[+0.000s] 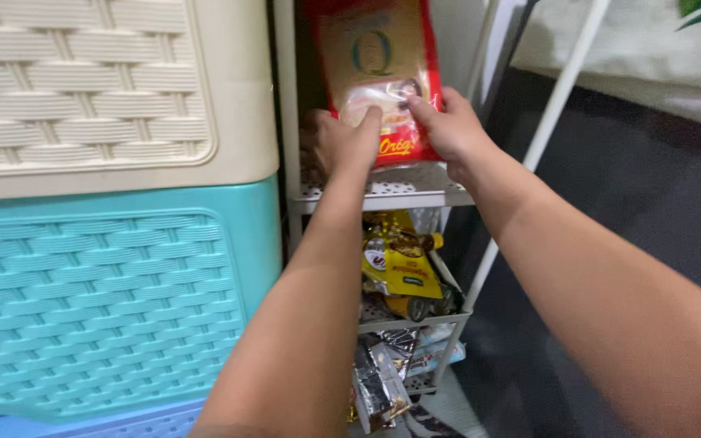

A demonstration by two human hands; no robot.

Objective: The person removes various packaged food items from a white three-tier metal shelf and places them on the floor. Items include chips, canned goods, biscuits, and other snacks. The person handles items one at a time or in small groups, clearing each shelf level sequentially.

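A red and tan food bag (375,57) stands upright on the upper tier of a narrow white perforated rack (399,193). My left hand (349,139) presses its fingers against the bag's lower left. My right hand (446,123) grips the bag's lower right edge, thumb across the front. Both forearms reach up from the bottom of the view.
A plastic drawer cabinet with a woven pattern fills the left, cream drawer (91,89) above a teal one (99,308). Lower rack tiers hold a yellow pouch (399,268) and dark foil packets (383,377). A white slanted pole (557,97) and dark surface lie right.
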